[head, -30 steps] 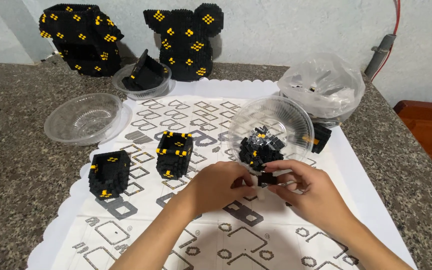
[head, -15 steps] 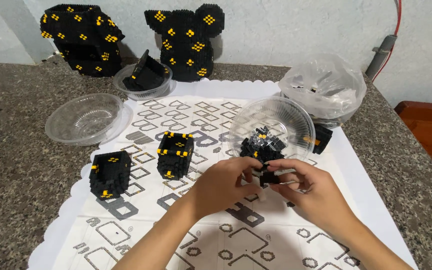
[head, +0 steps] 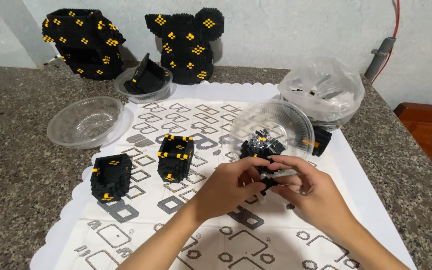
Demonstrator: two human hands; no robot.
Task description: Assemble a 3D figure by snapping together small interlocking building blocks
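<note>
A small black brick piece [head: 267, 183] sits pinched between both hands, just in front of the clear bowl of loose black bricks [head: 271, 131], close enough to draw from. The left hand [head: 228, 186] closes on it from one side; the right hand [head: 308, 190] grips the other with fingertips, likely steadying it. Its long axis cannot be told; fingers hide it. Two black-and-yellow cubes [head: 176, 157] stand left of the hands on the patterned sheet [head: 176, 235].

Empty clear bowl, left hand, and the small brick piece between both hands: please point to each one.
Empty clear bowl [head: 87, 121], head view, on its inner bottom.
Left hand [head: 228, 186], head view, on the back of the hand.
Small brick piece [head: 269, 183], head view, on its black part below the fingers.
</note>
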